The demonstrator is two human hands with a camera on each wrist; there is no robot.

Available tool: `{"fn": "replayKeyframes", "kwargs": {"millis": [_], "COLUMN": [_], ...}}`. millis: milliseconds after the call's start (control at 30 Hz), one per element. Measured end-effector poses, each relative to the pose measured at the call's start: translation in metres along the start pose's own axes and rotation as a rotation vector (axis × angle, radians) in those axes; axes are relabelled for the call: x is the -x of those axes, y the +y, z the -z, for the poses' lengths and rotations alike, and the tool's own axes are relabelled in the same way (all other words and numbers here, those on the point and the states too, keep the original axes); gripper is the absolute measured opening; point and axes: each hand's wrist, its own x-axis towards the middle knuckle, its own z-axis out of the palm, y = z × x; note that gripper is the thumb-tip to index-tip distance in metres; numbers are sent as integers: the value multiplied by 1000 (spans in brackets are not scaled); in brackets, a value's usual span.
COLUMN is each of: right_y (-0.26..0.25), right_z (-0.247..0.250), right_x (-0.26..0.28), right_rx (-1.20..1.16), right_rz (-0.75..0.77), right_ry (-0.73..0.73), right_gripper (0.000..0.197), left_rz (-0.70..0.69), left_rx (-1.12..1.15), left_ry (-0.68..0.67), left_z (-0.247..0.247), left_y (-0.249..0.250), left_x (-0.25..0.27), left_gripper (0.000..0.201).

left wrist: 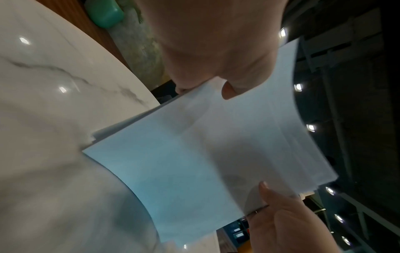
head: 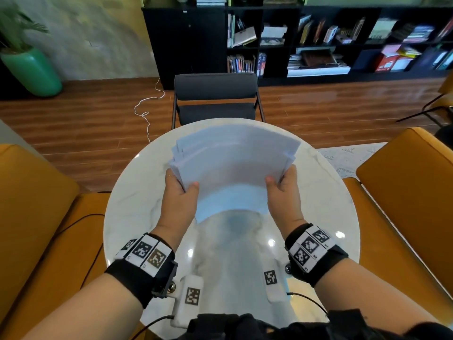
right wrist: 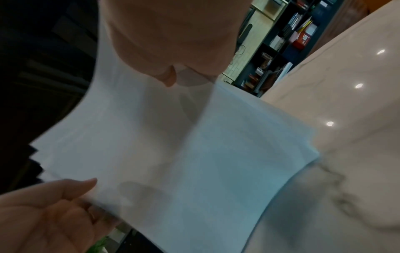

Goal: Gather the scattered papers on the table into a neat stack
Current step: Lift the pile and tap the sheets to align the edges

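1. Round white marble table (head: 137,217), glossy, ceiling lights mirrored in it. Grey chair (head: 215,94) pushed in at the far side, black bookshelf (head: 318,40) behind it, green planter (head: 31,72) on the wood floor to the left, mustard seats on both sides of me.

2. Papers (head: 232,163): one bundle, standing on its lower edge on the table at centre and leaning away from me. Top corners are fanned and stepped; the right wrist view shows a saw-tooth of several corners at the left edge. Sheet count: more than five, exact number not readable because the layers blur together.

3. My left hand (head: 180,195) pinches the left side of the bundle, thumb on the near face, fingers behind it.

4. My right hand (head: 282,190) pinches the right side the same way, thumb in front, fingers showing as a shadow through the sheets.

5. Count: two hands, one bundle, zero loose sheets on the visible tabletop. Two tagged white devices (head: 188,298) lie near my edge of the table.

6. Progress, my judgement: gathering is done. Squaring is not, since the edges do not line up. Left to do: tap the lower edge on the marble until the corners agree, then lay the stack flat.
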Motion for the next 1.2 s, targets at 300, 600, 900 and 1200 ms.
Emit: {"fn": "replayKeyframes", "kwargs": {"millis": [300,600,900,1200], "right_y": [5,-2,-81,-53], "right_z": [-2,0,16,37], "right_x": [-12,-22,-44,-61], "right_rx": [-17,56,541,-71], "right_rz": [-172,-175,340,-163], "right_ry": [-91,-115,-356,-317], "right_gripper": [28,25,24,20], "left_rz": [106,133,-367,-135], "left_rx": [32,-26,-590,-458], "left_ry": [-58,-47,-157,183], "left_z": [3,-2,2,53], "left_y": [-4,-7,39,25], "left_x": [-17,-28,-34,-51], "left_gripper": [30,35,2,92]}}
